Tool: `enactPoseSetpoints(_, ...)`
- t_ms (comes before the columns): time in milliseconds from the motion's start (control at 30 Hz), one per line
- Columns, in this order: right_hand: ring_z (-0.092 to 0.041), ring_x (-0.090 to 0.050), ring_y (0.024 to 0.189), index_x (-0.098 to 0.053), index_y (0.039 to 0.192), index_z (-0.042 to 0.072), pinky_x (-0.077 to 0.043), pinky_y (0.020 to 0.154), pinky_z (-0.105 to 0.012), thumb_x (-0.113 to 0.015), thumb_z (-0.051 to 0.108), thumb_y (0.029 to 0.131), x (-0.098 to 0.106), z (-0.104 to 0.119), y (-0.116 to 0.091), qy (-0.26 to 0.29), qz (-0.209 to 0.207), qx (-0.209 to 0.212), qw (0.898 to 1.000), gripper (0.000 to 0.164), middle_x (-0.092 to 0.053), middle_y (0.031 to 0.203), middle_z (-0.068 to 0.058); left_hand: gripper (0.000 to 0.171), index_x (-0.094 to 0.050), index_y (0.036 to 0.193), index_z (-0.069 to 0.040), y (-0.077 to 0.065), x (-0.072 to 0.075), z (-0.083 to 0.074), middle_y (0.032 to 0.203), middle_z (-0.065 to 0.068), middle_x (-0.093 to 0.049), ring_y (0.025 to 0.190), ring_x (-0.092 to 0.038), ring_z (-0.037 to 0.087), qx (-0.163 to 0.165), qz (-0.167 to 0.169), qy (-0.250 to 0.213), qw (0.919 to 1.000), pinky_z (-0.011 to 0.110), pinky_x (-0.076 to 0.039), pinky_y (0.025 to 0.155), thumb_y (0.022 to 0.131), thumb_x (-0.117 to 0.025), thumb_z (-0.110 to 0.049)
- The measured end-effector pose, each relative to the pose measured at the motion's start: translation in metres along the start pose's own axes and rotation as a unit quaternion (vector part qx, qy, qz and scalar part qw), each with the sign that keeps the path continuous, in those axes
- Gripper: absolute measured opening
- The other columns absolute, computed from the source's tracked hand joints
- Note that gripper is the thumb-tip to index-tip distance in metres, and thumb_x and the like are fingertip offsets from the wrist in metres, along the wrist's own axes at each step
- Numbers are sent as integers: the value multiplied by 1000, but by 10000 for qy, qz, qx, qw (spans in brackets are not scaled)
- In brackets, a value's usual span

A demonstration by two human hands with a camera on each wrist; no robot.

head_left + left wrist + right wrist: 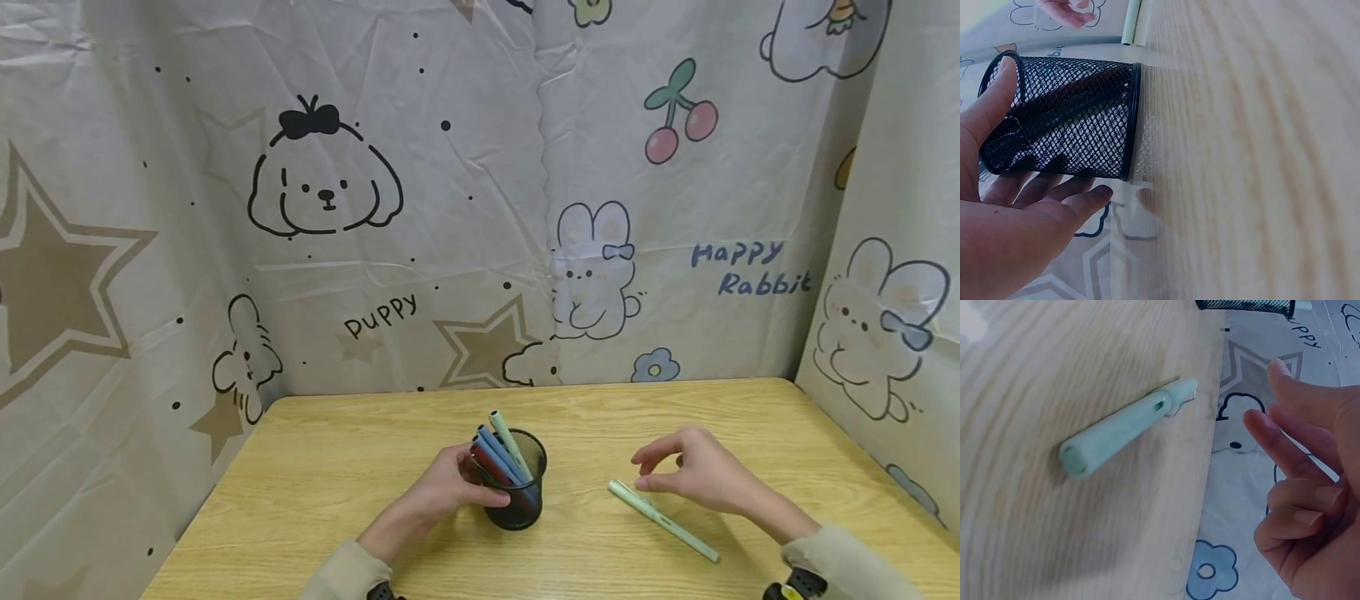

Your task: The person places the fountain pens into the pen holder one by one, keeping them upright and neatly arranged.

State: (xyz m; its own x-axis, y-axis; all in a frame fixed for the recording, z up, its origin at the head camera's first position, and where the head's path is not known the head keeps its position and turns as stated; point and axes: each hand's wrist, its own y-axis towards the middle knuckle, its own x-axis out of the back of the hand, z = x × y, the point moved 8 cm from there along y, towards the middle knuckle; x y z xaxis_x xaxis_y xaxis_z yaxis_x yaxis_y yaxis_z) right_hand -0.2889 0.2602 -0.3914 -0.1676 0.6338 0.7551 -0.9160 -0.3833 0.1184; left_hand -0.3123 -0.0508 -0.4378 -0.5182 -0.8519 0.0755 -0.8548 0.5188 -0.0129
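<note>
My left hand point(442, 492) grips a black mesh pen holder point(521, 510), which stands upright on the table. The thumb lies across its near side by the rim; the other fingers are on the far side, partly hidden in the head view. Leaning inside the holder are a light green pen point(510, 443), blue pens point(501, 446) and a red pen point(491, 460). To the right, another light green pen point(663, 521) with a metal clip lies on the table. Just above its far end hovers my right hand point(701, 471), thumb and index finger apart, holding nothing.
The light wood table point(360, 450) runs back to a patterned curtain point(480, 208) with puppy and rabbit drawings. More curtain closes off the left and right sides. Dark wrist devices point(798, 583) sit at both cuffs.
</note>
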Motion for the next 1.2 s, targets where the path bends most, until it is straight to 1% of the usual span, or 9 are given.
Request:
enactPoseSetpoints(100, -12, -70, 94, -82, 111, 7, -53, 78, -45, -89, 29, 87, -1, -5, -4, -22, 136, 62, 9999, 33, -75, 91, 13, 44, -72, 123, -1, 0, 0, 0, 114, 9, -75, 104, -70, 24, -25, 13, -21, 10000, 32, -54, 93, 83, -89, -3)
enactPoseSetpoints(200, -12, -68, 95, -82, 110, 8, -53, 78, -44, -89, 30, 86, -3, -9, -7, -64, 249, 127, 9996, 33, -73, 87, 18, 44, -72, 123, -1, 1, 1, 0, 113, 9, -75, 104, -70, 24, -36, 8, -20, 10000, 32, -54, 93, 83, -89, -3)
enactPoseSetpoints(300, -16, -68, 100, -82, 110, 10, -53, 80, -47, -90, 30, 85, -4, -14, -9, -35, 385, 149, 9991, 33, -72, 85, 18, 44, -71, 123, -1, 1, 1, 1, 113, 9, -75, 104, -70, 23, -27, 18, -33, 10000, 32, -54, 92, 83, -89, -3)
enactPoseSetpoints(433, -25, -69, 107, -83, 110, 10, -54, 83, -57, -91, 29, 84, -8, -21, -13, 69, 608, 116, 9981, 34, -73, 86, 17, 45, -71, 124, -1, 1, 1, 2, 113, 10, -75, 104, -70, 24, -10, 25, -22, 10000, 32, -55, 92, 83, -89, -3)
enactPoseSetpoints(533, -26, -69, 108, -82, 111, 9, -53, 84, -58, -91, 28, 83, -11, -25, -16, 100, 715, 126, 9973, 34, -74, 85, 16, 45, -71, 124, -2, 1, 1, 2, 113, 9, -75, 104, -70, 23, 3, 2, 13, 10000, 32, -54, 92, 83, -89, -3)
enactPoseSetpoints(633, -21, -68, 106, -83, 110, 10, -53, 84, -53, -91, 29, 83, -12, -29, -18, 57, 757, 129, 9970, 34, -73, 84, 17, 45, -71, 124, -2, 0, 1, 3, 114, 9, -75, 104, -70, 23, 35, -24, 25, 10000, 32, -54, 93, 83, -89, -3)
enactPoseSetpoints(867, -12, -67, 99, -84, 105, 12, -53, 76, -29, -93, 28, 82, -14, -36, -23, 110, 805, 107, 9966, 30, -76, 89, 15, 47, -70, 125, -1, 1, 2, 0, 113, 8, -75, 103, -70, 22, 66, -91, 106, 9999, 32, -54, 93, 82, -89, -2)
enactPoseSetpoints(1033, -7, -64, 92, -84, 105, 9, -50, 76, -26, -94, 26, 80, -17, -38, -24, 172, 791, 110, 9967, 31, -74, 84, 14, 50, -69, 128, 0, 0, 1, -2, 114, 7, -75, 103, -69, 21, 65, -104, 137, 9998, 33, -53, 94, 82, -89, -1)
enactPoseSetpoints(1200, -7, -61, 86, -84, 101, 11, -50, 79, -26, -94, 25, 80, -21, -40, -26, 214, 775, 159, 9966, 28, -72, 80, 13, 50, -69, 128, 0, -1, 1, -2, 114, 7, -75, 103, -69, 21, 79, -111, 147, 9998, 33, -53, 94, 82, -89, 0)
